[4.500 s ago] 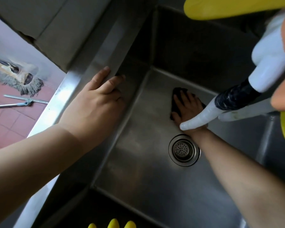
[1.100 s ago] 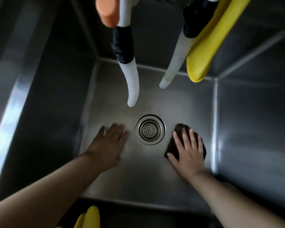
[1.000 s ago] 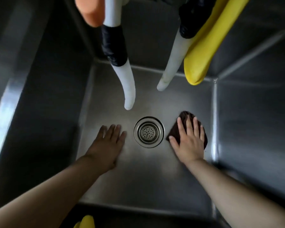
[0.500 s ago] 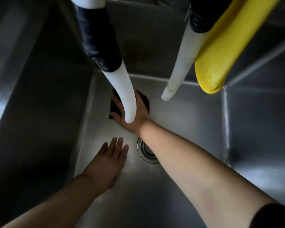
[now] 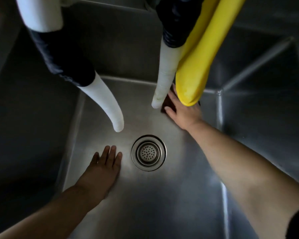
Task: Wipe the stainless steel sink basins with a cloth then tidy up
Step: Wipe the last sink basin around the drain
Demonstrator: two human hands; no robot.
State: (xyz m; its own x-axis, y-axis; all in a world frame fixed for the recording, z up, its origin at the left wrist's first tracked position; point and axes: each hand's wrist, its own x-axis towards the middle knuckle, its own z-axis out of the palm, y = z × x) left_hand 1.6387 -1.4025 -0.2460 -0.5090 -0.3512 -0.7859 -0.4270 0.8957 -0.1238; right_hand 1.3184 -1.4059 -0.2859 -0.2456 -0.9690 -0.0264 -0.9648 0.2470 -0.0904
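I look straight down into a deep stainless steel sink basin (image 5: 145,204) with a round drain strainer (image 5: 148,153) in its floor. My left hand (image 5: 104,168) lies flat on the basin floor just left of the drain, fingers straight. My right hand (image 5: 184,112) presses a dark brown cloth (image 5: 167,105) flat against the floor at the far right corner. Only a small edge of the cloth shows beside the thumb; a hanging hose and a yellow glove hide the fingertips.
Two white hoses with black wrapped sections hang into the basin: a left hose (image 5: 109,107) and a right hose (image 5: 164,83). A yellow rubber glove (image 5: 197,66) dangles beside the right hose. The basin's right wall (image 5: 259,118) rises steeply.
My right hand slid the cloth from the far left of the basin floor across to the far right corner. My left hand stayed flat beside the drain.
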